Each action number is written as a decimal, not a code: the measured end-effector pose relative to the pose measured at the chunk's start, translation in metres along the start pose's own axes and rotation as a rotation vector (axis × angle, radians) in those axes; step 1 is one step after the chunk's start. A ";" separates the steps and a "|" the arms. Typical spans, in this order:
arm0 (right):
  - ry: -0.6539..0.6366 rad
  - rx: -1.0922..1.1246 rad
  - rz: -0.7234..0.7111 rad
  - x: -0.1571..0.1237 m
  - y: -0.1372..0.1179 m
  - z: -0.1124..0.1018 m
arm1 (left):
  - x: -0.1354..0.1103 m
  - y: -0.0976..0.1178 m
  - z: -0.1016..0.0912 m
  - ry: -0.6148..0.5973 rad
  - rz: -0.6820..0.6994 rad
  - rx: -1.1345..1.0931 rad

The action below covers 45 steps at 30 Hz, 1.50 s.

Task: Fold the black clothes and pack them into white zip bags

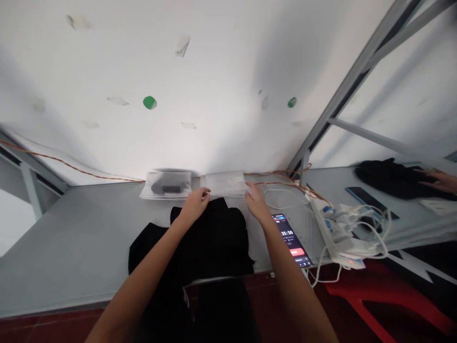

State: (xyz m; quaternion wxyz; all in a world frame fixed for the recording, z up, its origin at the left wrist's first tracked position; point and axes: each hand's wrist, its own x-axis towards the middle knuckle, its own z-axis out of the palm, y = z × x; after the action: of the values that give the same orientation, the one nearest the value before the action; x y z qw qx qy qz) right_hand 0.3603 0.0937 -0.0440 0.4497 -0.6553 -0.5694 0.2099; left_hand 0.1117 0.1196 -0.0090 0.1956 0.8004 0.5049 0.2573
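A flat, translucent plastic bag [224, 184] lies at the back of the grey table, against the white panel. My left hand [196, 204] is closed in a pinch at the bag's near left corner. At the right edge of the bag, the fingers of my right hand [256, 204] are bent and closed on its side. Folded black cloth [214, 240] spreads below both hands, partly under my left forearm. Left of the bag is a stack of clear plastic sleeves [166, 185] with a dark oblong shape showing on or through it.
A lit phone [291, 240] lies right of my right forearm, beside a white power strip [333, 238] crowded with plugs and cables. Thin red-yellow wires [89, 173] run along the panel. Farther right, another person's hand [441, 181] is over black cloth, near a second phone [371, 202].
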 end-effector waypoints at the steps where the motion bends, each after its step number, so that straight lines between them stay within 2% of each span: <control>1: 0.008 0.005 0.034 0.018 0.002 0.002 | 0.018 0.001 0.003 -0.018 0.013 0.031; 3: 0.016 0.023 0.086 0.044 0.007 0.007 | 0.045 0.004 0.009 -0.050 0.039 0.093; 5: 0.017 0.061 0.118 0.055 0.012 0.007 | 0.057 0.007 0.013 -0.073 0.056 0.146; 7: 0.011 0.125 0.127 0.055 0.013 0.003 | 0.057 0.010 0.010 -0.083 0.071 0.181; 9: -0.004 0.211 0.113 0.050 0.009 -0.006 | 0.049 0.016 -0.001 -0.074 0.095 0.202; 11: -0.021 0.303 0.077 0.041 -0.003 -0.014 | 0.031 0.024 -0.020 -0.049 0.117 0.214; 13: -0.048 0.388 0.028 0.031 -0.022 -0.017 | 0.003 0.034 -0.044 -0.014 0.137 0.234; 16: -0.131 0.514 -0.067 0.012 -0.054 -0.006 | -0.059 0.043 -0.075 0.039 0.179 0.315; 18: -0.243 0.523 -0.125 -0.002 -0.069 0.006 | -0.108 0.043 -0.083 0.084 0.156 0.379; 21: -0.438 0.257 -0.217 -0.019 -0.074 0.012 | -0.168 0.033 -0.075 0.000 0.098 0.473; 24: -0.528 -0.072 -0.262 -0.022 -0.061 0.000 | -0.196 0.015 -0.055 -0.156 0.003 0.525; 26: -0.625 -0.153 -0.222 -0.018 -0.051 -0.011 | -0.200 0.004 -0.043 -0.187 -0.059 0.531; 28: -0.746 -0.191 -0.179 -0.013 -0.045 -0.016 | -0.198 -0.004 -0.037 -0.157 -0.085 0.517; 31: -0.840 -0.320 -0.140 -0.009 -0.043 -0.011 | -0.195 -0.011 -0.033 -0.105 -0.081 0.500; 35: -0.888 -0.488 -0.086 -0.004 -0.045 -0.001 | -0.195 -0.013 -0.028 -0.079 -0.076 0.550; 38: -0.902 -0.542 -0.153 -0.003 -0.046 -0.002 | -0.198 -0.014 -0.021 -0.032 -0.080 0.569; 41: -0.926 -0.546 -0.230 -0.006 -0.048 -0.009 | -0.202 -0.018 -0.013 0.046 -0.069 0.545; 45: -0.956 -0.436 -0.207 -0.016 -0.060 -0.030 | -0.204 -0.023 -0.006 0.125 -0.021 0.488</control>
State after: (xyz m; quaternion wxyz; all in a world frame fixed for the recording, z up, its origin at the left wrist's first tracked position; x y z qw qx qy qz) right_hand 0.3467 0.0650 0.0169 0.0118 -0.5052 -0.8029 0.3164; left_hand 0.0186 -0.0563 -0.0608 -0.0321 0.8011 0.5716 0.1746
